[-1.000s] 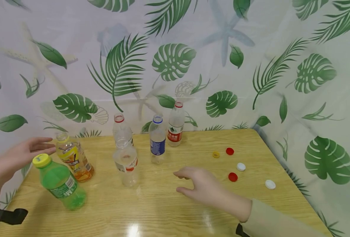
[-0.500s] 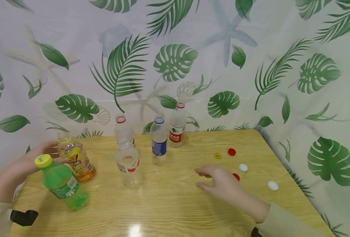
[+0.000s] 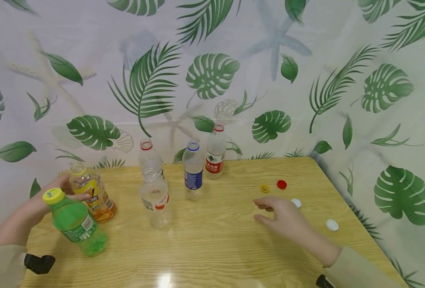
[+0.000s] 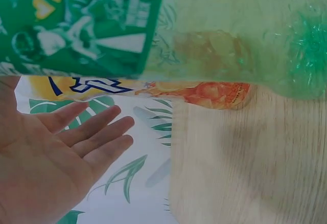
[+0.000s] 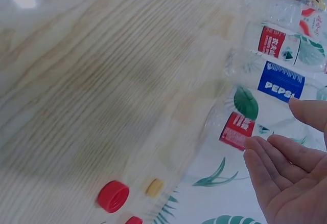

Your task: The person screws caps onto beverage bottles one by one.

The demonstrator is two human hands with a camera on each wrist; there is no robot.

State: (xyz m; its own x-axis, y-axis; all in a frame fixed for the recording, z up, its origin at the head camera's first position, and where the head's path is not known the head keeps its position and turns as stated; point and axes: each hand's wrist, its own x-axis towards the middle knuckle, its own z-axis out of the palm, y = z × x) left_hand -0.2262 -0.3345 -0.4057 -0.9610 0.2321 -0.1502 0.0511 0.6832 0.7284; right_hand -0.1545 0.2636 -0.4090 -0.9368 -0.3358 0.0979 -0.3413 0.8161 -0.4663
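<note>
My left hand (image 3: 36,205) reaches round an uncapped bottle (image 3: 99,200) with a yellow label and orange base, its thumb lying across the front. In the left wrist view the fingers (image 4: 104,132) are extended and spread beside that bottle, not curled round it. A green soda bottle (image 3: 73,224) with a yellow cap (image 3: 53,196) stands in front and hides part of the hand. My right hand (image 3: 286,216) hovers over the table, thumb and fingers apart, holding nothing. Near it lie a yellow cap (image 3: 265,188), a red cap (image 3: 281,184) and a white cap (image 3: 296,203).
Uncapped clear bottles stand mid-table: one with a blue Pepsi label (image 3: 193,180), one with a red label (image 3: 214,162), one red-ringed (image 3: 150,160) and one in front (image 3: 156,200). Another white cap (image 3: 332,225) lies right. A leaf-patterned sheet (image 3: 212,76) rises behind the wooden table (image 3: 198,256).
My left hand has moved right, in around the orange-based bottle. My right hand has moved right towards the caps and now covers one red cap in the head view.
</note>
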